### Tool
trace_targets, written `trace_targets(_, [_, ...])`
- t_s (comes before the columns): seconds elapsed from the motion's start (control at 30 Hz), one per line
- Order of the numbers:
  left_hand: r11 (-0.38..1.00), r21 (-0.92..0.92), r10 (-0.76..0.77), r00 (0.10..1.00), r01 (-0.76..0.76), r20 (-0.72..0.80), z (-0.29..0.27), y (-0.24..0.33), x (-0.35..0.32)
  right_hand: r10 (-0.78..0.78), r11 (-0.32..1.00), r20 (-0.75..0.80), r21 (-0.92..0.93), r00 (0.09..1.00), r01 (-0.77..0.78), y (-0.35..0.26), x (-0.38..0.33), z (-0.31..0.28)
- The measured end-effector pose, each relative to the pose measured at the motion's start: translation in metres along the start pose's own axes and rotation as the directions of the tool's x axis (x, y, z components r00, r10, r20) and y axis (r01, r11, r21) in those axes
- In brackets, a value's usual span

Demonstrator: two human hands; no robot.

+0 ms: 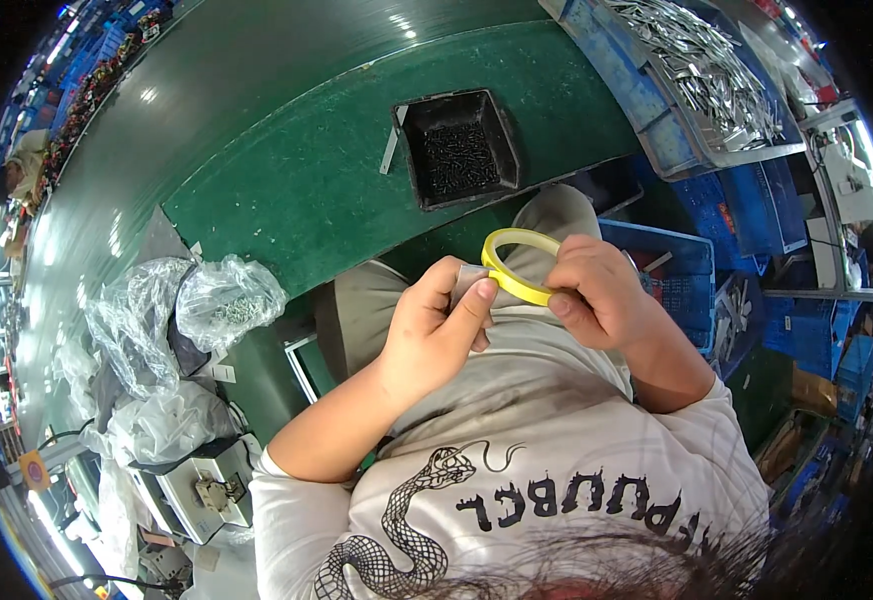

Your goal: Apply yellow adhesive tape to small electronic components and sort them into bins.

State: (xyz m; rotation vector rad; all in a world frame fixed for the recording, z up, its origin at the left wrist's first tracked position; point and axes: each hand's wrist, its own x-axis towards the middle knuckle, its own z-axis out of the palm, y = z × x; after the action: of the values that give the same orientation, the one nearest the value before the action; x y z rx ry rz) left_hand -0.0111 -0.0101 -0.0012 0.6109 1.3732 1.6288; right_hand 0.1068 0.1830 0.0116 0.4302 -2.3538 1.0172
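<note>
Tape roll (529, 291): position and grip?

It is held over the lap, between both hands. The right hand (599, 287) closes thumb and fingers on its right side. The left hand (435, 322) pinches a grey piece (472, 272) at the roll's left edge; the kind of piece cannot be told.

Edges and room for moving?

A gap separates the roll from the front edge of the green bench (302, 205). The black tray (502, 133) stands close to that edge. A blue crate (609, 62) sits at the right, well apart from the hands.

Materials and shapes?

Roll: smooth, narrow yellow ring, open centre. Tray: four-sided, holding small black parts (455, 158). A flat, pale strip (390, 152) rests at its left side. Crate: scuffed, heaped with shiny metal strips (702, 75). Left: crinkled clear plastic bags (229, 300).
</note>
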Motion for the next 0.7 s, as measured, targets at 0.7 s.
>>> trace_targets(0.7, [1.0,-0.021,-0.003,1.0,0.003,-0.003,-0.0009,-0.0025,-0.0004,0.017,0.999,0.014,-0.04,1.0,-0.017,-0.0039,0.0028,-0.004])
